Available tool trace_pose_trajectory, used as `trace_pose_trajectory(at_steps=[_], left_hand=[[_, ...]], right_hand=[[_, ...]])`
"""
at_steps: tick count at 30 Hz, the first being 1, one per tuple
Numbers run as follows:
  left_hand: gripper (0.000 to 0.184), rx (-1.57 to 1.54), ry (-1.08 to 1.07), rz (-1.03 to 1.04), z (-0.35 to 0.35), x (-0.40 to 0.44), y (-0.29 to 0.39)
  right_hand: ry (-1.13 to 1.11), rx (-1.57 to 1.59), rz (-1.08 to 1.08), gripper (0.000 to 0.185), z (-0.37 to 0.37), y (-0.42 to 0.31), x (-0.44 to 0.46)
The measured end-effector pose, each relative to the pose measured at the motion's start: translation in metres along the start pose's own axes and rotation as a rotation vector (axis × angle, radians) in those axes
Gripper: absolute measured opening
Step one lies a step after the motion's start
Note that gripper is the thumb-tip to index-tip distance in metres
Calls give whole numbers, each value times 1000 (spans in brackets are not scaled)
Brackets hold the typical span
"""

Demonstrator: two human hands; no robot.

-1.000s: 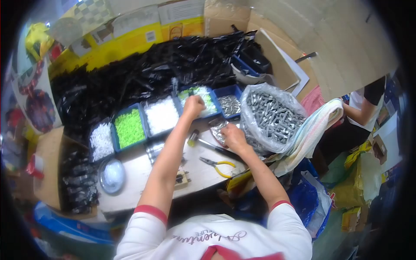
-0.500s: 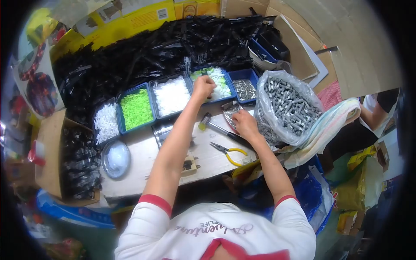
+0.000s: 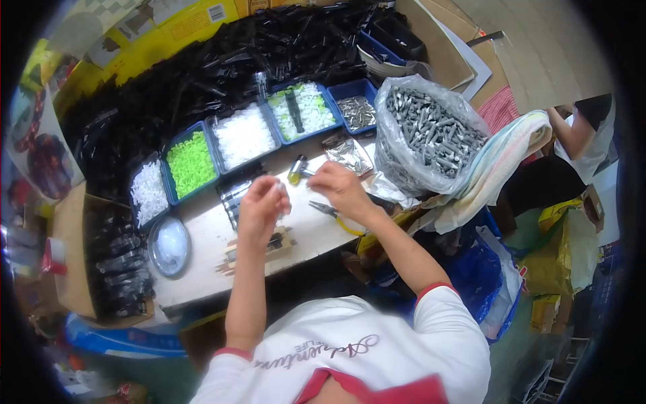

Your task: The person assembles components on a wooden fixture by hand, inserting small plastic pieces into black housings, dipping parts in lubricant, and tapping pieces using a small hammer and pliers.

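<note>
My left hand [image 3: 264,205] is raised over the front of the table, its fingers pinched on what looks like a small white piece [image 3: 279,186]. To its right, my right hand [image 3: 340,190] has its fingertips pressed together; what they hold, if anything, is too small to make out. A hammer [image 3: 296,170] with a yellowish head lies just beyond, its handle partly hidden by the right hand. Pliers [image 3: 349,226] with yellow handles rest beneath the right wrist. Below the left hand sits a small wooden fixture [image 3: 276,244] with dark parts.
Blue bins hold white pieces [image 3: 242,138], green pieces [image 3: 191,161], mixed pieces [image 3: 313,111] and metal parts [image 3: 356,112]. A plastic bag [image 3: 437,135] of grey parts stands right, near an opened packet [image 3: 350,156]. Black parts [image 3: 188,81] are heaped behind. A round dish [image 3: 169,247] sits left.
My left hand has left the mixed bin and come back toward me. My right hand has moved off the packet, leftward toward the hammer head. The view has shifted.
</note>
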State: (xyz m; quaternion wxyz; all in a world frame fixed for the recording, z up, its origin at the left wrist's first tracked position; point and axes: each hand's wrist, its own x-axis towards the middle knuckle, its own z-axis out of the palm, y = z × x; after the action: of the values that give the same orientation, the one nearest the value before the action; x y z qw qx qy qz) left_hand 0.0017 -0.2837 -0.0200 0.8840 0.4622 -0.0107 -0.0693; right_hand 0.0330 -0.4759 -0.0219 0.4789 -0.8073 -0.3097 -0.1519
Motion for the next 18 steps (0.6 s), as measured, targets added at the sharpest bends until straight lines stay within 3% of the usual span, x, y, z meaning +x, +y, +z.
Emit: trace_pose_trajectory(at_steps=[8,13,18], left_hand=[[9,-185,43,28,-21,-75,-6],[10,-190,125,40,-29,-97,-12],[12,-282,44,86,-37,-108,-14]], right_hand=[[-168,321,-28,11,40,-46,-8],[-208,373,-46,14,56,-56,-11],[-289,379,-4,17,64,-62,-13]])
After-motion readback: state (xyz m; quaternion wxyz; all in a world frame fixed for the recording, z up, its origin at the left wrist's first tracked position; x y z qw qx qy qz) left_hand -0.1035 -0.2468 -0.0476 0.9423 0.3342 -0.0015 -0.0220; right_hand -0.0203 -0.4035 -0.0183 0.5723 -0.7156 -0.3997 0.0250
